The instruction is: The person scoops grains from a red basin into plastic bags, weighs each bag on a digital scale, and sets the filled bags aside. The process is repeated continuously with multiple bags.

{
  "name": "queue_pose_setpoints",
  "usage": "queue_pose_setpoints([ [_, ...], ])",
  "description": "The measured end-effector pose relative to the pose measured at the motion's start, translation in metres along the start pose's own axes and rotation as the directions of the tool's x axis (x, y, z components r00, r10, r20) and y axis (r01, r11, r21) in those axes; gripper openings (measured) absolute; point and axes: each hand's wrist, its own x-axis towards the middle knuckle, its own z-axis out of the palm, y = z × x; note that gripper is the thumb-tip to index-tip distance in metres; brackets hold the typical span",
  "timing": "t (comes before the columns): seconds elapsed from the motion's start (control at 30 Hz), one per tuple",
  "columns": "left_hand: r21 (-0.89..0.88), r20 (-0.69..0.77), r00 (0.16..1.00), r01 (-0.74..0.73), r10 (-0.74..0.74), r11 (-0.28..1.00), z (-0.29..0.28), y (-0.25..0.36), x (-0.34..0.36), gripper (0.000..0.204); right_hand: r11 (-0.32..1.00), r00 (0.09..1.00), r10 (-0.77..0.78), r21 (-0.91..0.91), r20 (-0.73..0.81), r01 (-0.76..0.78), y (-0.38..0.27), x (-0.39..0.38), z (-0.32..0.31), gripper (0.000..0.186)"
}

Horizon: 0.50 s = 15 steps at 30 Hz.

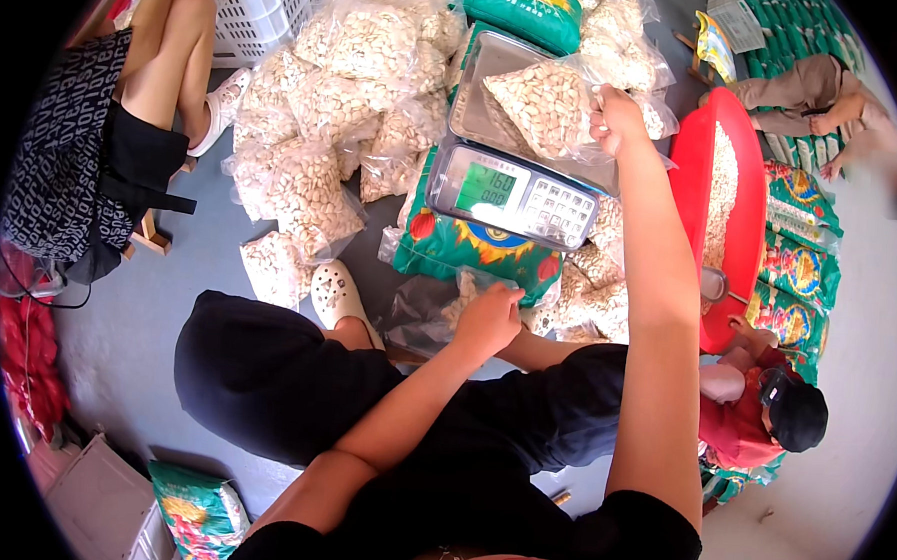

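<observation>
Over the scale's metal tray (pixel 500 57), a clear bag of pale seeds (pixel 538 104) lies, its gathered top clenched in the right hand (pixel 616 122); the left hand (pixel 489 320) is at a 2nd clear bag (pixel 430 313) below, whether grasping it I cannot tell; for a true reading, the seeds are best settled within the rim, neck slack, with neither of the 2 hands bearing on them

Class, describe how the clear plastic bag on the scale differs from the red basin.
The clear plastic bag is see-through; the red basin is opaque.
The bag looks much smaller than the basin.
The bag lies on the scale's metal tray, gripped by the right hand; the basin is beyond the right forearm.
Both hold pale, seed-like pieces.
</observation>
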Motion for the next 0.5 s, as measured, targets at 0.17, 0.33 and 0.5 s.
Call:
queue_pose_setpoints([
  [0.17,0.044,0.041,0.999,-0.012,0.011,0.999,0.000,0.007,-0.005,0.030,0.931,0.989,0.070,0.347,0.134,-0.113,-0.008,-0.048,-0.009,0.011],
  [0.33,0.057,0.046,0.999,-0.028,0.026,0.998,0.003,0.007,-0.008,0.029,0.912,0.971,0.025,0.392,0.237,-0.119,-0.006,-0.058,-0.027,0.013],
  [0.5,0.099,0.036,0.999,-0.028,0.025,0.995,0.006,0.006,-0.007,0.028,0.784,0.909,0.055,0.545,0.414,-0.296,-0.007,-0.071,-0.043,0.018],
])
